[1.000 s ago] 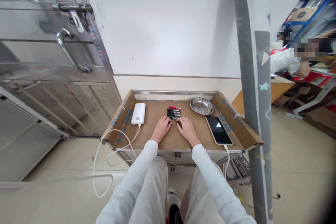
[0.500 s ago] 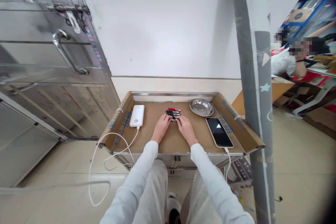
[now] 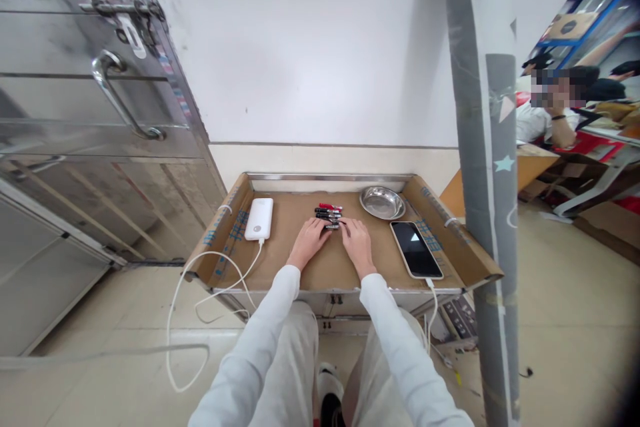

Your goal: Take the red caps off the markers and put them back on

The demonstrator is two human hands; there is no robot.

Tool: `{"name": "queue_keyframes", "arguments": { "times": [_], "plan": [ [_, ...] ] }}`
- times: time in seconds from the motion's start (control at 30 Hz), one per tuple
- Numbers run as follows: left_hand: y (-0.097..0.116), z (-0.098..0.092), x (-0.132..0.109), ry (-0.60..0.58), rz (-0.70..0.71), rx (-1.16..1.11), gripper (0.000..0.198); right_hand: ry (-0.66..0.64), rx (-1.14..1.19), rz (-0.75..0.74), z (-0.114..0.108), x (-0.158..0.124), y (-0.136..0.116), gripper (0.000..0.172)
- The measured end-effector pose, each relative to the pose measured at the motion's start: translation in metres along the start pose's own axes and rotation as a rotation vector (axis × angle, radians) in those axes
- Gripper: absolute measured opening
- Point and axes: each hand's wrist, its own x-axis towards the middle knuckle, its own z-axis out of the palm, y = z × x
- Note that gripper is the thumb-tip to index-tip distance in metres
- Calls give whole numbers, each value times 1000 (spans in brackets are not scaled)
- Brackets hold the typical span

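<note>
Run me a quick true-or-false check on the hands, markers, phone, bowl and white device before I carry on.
1. The left hand and right hand are both at the near side of the marker row. True.
2. Red is at the near end of that row. False: red is at the far end, with black nearer the hands.
3. The phone has a white cable plugged in. True.
4. The metal bowl stands beside the white device. False: it is across on the right, beyond the phone.
5. The right hand is on the phone. False: the phone lies apart from both hands.
</note>
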Motion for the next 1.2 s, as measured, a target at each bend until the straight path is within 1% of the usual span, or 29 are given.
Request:
{"name": "queue_keyframes", "arguments": {
  "times": [0.1, 0.17, 0.27, 0.37, 0.5, 0.57, 0.6, 0.67, 0.73, 0.77, 0.83, 0.9, 1.0, 1.07, 1.1, 1.13, 1.2],
  "plan": [
    [0, -1, 1, -60, 25, 71, 18, 51, -25, 53, 0, -1, 2, 32],
    [-1, 0, 1, -66, 42, 82, 19, 54, -48, 74, 1, -1, 3, 30],
    [-2, 1, 1, -5, 13, 93, 21, 36, -84, 77, 1, -1, 3, 29],
    [-2, 2, 1, 76, -43, 125, 23, -7, -92, 25, 0, -2, 1, 30],
    [-2, 2, 0, 86, -6, 132, 22, -44, -46, -49, -2, -2, -4, 31],
    [-3, 3, 0, 97, 3, 128, 22, -96, 17, -118, -3, -2, -8, 36],
    [-3, 3, -1, 110, -9, 133, 23, -132, 49, -157, -3, -2, -9, 42],
    [-4, 2, -1, 155, -79, 166, 24, -192, 93, -214, -3, -1, -12, 56],
    [-5, 2, -1, 210, -192, 226, 25, -193, 106, -210, -3, 0, -13, 62],
    [-5, 2, -1, 229, -248, 258, 25, -178, 104, -193, -2, 0, -12, 60],
    [-7, 3, 0, 241, -341, 320, 24, -141, 80, -142, 0, 0, -9, 52],
    [-10, 5, 2, 218, -404, 369, 24, -118, 28, -87, 1, -1, -6, 42],
    [-14, 8, 5, 168, -459, 399, 25, -111, -65, -32, 3, -1, -1, 34],
    [-14, 10, 5, 156, -452, 390, 26, -112, -106, -29, 4, -1, 0, 31],
    [-14, 11, 5, 156, -425, 376, 27, -112, -121, -30, 5, -1, 1, 29],
    [-13, 12, 5, 155, -375, 350, 27, -114, -133, -31, 6, -1, 1, 28],
    [-10, 13, 4, 129, -232, 269, 26, -122, -157, -29, 9, 0, 2, 24]
  ]
}}
